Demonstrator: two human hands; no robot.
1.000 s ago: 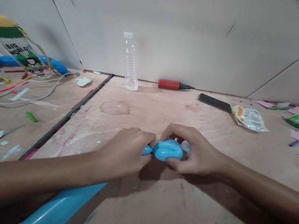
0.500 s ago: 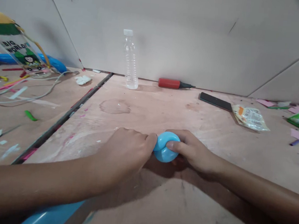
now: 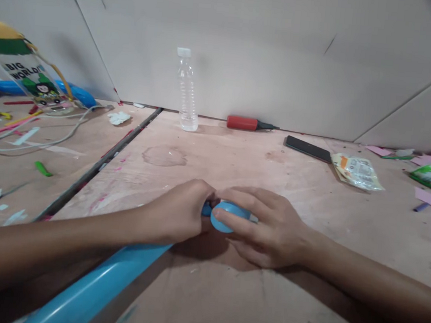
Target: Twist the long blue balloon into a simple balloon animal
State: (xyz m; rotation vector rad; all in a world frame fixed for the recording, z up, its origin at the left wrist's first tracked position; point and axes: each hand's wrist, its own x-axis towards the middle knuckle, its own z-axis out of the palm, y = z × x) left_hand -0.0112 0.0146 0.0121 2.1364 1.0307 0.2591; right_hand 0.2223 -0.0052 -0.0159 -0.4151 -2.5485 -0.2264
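Observation:
A long blue balloon [image 3: 102,285] runs from the bottom left up to my hands over the wooden surface. My left hand [image 3: 183,211] is closed around it where it narrows; most of its fingertips are hidden. Beyond that pinch the balloon's round end bulges out, and my right hand [image 3: 266,226] has its fingers curled over this bulge, pressing on it. The two hands almost touch at the fingertips.
Along the back wall stand a clear plastic bottle [image 3: 189,99], a red hand pump [image 3: 242,123], a black phone [image 3: 307,148] and a plastic packet [image 3: 357,171]. A drawstring bag [image 3: 27,72], a white cable [image 3: 72,131] and scraps lie left, past a dark gap.
My right hand has shifted from a thumb pinch to fingers laid over the bulge. The bulge has turned and moved slightly left, and more of the long balloon shows under my left arm.

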